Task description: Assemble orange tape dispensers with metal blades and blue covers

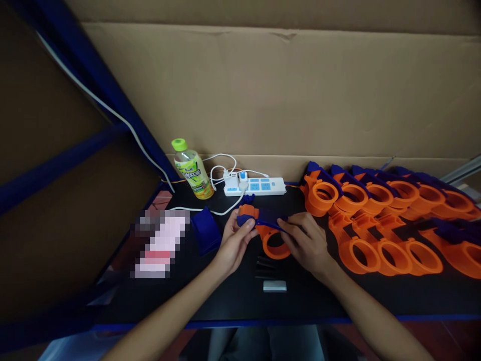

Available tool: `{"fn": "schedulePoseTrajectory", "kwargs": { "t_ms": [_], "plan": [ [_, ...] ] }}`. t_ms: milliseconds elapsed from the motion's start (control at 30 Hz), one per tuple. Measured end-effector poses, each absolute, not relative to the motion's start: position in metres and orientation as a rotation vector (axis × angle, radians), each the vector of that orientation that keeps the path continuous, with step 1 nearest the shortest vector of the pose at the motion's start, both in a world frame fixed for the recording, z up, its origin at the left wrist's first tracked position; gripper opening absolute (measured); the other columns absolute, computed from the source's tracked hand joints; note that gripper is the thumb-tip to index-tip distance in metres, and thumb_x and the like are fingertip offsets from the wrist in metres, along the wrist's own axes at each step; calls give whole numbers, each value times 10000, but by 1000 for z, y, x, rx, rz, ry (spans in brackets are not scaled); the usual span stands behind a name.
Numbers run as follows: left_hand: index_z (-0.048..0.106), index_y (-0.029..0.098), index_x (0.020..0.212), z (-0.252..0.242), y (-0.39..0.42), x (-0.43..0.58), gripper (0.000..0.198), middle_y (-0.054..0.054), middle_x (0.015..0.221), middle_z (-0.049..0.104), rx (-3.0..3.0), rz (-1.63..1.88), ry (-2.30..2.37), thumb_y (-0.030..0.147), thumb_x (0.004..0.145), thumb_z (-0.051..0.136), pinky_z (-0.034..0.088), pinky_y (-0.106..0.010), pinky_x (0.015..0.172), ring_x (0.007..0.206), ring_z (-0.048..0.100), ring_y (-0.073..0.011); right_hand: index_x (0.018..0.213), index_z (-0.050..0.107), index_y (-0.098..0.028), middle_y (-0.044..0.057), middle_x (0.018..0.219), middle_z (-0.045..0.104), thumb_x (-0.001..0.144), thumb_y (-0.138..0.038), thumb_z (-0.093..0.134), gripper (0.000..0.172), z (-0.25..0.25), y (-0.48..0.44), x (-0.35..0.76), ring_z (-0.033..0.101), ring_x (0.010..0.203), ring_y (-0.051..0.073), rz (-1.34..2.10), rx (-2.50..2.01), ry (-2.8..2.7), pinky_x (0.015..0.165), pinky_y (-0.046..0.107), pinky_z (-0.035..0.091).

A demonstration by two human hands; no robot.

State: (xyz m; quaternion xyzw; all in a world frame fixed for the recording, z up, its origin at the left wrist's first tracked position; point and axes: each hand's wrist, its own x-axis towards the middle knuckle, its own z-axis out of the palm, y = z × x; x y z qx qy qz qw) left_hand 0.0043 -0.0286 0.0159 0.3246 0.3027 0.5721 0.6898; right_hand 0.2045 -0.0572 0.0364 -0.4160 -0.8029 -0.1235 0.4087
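Note:
My left hand (pixel 236 243) is closed around one end of an orange-and-blue tape dispenser (pixel 276 245), whose orange ring hangs below. Its orange tip shows above my left thumb. My right hand (pixel 308 243) pinches the other end, at the long blue strip along its top. Whether the blue strip is fully seated on the orange body I cannot tell. Below the hands, several thin black pieces (pixel 266 265) lie on the table, and a small whitish bar (pixel 274 286) lies nearer the front edge. Left of my left hand is a flat blue piece (pixel 206 230).
Several orange-and-blue dispensers (pixel 351 198) stand in a row at right, with bare orange bodies (pixel 359 254) in front. At the back are a white power strip (pixel 274 187) with cables and a drink bottle (pixel 194 173). A cardboard wall (pixel 278 95) rises behind the black table (pixel 225 306).

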Motion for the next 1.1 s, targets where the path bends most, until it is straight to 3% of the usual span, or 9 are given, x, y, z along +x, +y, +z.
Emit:
{"fn": "schedulePoseTrajectory", "kwargs": {
  "t_ms": [233,433,633,767,900,1100],
  "plan": [
    [608,243,1000,17,-29,6,396,28,949,664,741,1336,742,271,708,874,568,-274,787,860,653,-134,1105,693,-201,75,897,670,953,-130,579,203,44,-57,201,615,809,176,-311,-1073,-2067,647,282,526],
    [591,235,976,17,-30,7,398,20,957,655,738,1335,730,280,702,876,553,-269,798,871,646,-137,1087,688,-171,80,887,680,948,-118,592,177,49,-56,202,619,805,174,-316,-1025,-2072,653,279,524],
    [594,240,1023,24,-30,5,495,48,909,619,788,1350,791,179,641,902,514,-206,810,816,613,-94,1111,656,-237,93,1162,689,934,-255,668,178,47,-53,203,634,1062,218,115,-984,-2083,890,389,550],
    [637,241,1086,32,-33,4,566,12,1019,660,796,1313,771,134,600,907,516,-230,858,919,639,-136,1231,607,-245,109,1306,610,955,-324,641,289,42,-49,200,575,1231,228,549,-991,-1930,1048,440,484],
    [679,215,1115,33,-37,1,659,-21,1024,695,890,1274,761,108,516,932,521,-249,864,947,655,-181,1221,647,-230,63,1092,645,970,-358,615,284,38,-46,195,631,1029,174,835,-1004,-1684,927,342,519],
    [698,248,1160,30,-38,-4,738,-42,1111,712,1066,1262,755,166,476,963,518,-297,931,1054,661,-239,1046,733,-210,10,908,624,851,-446,755,307,39,-44,195,601,833,135,1058,-994,-1476,771,268,498]
  ]
}}
